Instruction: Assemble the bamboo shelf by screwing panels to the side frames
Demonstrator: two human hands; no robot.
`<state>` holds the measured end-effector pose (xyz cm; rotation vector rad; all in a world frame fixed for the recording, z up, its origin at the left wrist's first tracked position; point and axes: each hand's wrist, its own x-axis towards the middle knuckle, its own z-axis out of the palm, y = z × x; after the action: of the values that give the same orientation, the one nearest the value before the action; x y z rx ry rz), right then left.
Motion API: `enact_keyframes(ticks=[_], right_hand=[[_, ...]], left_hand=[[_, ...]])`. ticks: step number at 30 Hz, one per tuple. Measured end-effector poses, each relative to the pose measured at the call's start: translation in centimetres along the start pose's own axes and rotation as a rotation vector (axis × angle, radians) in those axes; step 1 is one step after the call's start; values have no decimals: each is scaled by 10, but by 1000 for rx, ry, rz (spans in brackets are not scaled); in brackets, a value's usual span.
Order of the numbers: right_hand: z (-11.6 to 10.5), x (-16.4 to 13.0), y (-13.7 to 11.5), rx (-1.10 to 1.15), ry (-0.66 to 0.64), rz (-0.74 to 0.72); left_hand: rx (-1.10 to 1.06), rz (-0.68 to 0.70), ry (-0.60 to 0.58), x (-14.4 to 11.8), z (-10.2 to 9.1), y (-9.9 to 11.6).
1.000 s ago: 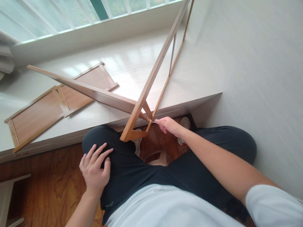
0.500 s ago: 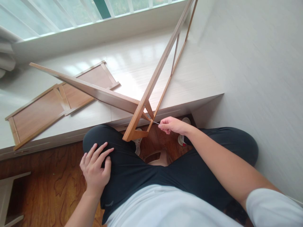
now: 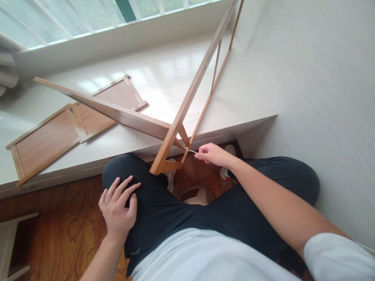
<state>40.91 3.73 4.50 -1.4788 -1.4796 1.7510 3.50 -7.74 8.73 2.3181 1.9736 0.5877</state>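
Between the thumb and fingers of my right hand (image 3: 212,153) is a slim metal hex key (image 3: 193,151). Its far end meets the lower corner joint of a tall wooden frame (image 3: 187,105), where a crosspiece comes in. A long wooden panel (image 3: 117,114) runs off to the left from that joint. The frame's near end juts past the ledge, over the gap between my knees. My left hand (image 3: 118,205) lies on my left thigh with its fingers spread, away from the wood.
Two framed wooden panels (image 3: 48,138) lie overlapping on the pale ledge (image 3: 249,93) at the left. A plain wall (image 3: 322,78) rises on the right, and a barred window (image 3: 88,17) is behind. Part of a pale piece of furniture (image 3: 7,238) shows at lower left on the wooden floor.
The frame's near end and the joined panel have shifted very slightly left, with my right hand and the hex key following. My left hand stays put.
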Motion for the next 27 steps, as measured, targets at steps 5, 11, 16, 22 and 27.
enact_keyframes(ticks=[5,11,16,22,27], right_hand=[[0,3,2,91,-55,27],[1,4,2,131,-111,78],[1,3,1,174,-117,105],[2,3,0,257,-140,145],[4,2,1,358,-178,145]], left_hand=[[6,6,4,1,-1,0],[25,40,20,1,0,0],[24,44,20,1,1,-1],[27,48,17,0,1,-2],[22,39,20,0,1,-2]])
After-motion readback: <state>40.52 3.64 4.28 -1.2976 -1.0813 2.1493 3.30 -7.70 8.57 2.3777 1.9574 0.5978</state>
